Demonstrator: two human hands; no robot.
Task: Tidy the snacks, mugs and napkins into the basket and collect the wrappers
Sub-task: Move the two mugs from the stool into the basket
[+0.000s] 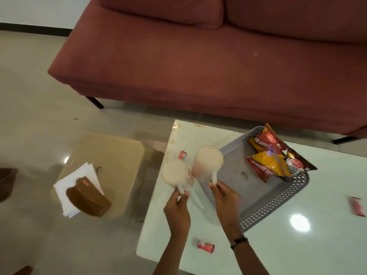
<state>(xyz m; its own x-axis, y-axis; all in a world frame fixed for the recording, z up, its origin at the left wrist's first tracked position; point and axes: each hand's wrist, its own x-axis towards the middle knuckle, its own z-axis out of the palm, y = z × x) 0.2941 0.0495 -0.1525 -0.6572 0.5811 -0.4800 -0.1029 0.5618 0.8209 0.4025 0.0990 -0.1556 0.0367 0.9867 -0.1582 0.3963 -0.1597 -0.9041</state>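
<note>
Both hands (200, 203) grip mugs (208, 161) by gray basket (278, 203).

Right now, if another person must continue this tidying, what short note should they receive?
Left hand holds one mug by its handle; right hand holds the other mug by its handle, at the grey basket's left edge.
Done: snack packets lie in the basket.
Left: put both mugs in; bring the napkins, in their holder on the side table; collect three red wrappers from the white table.
</note>
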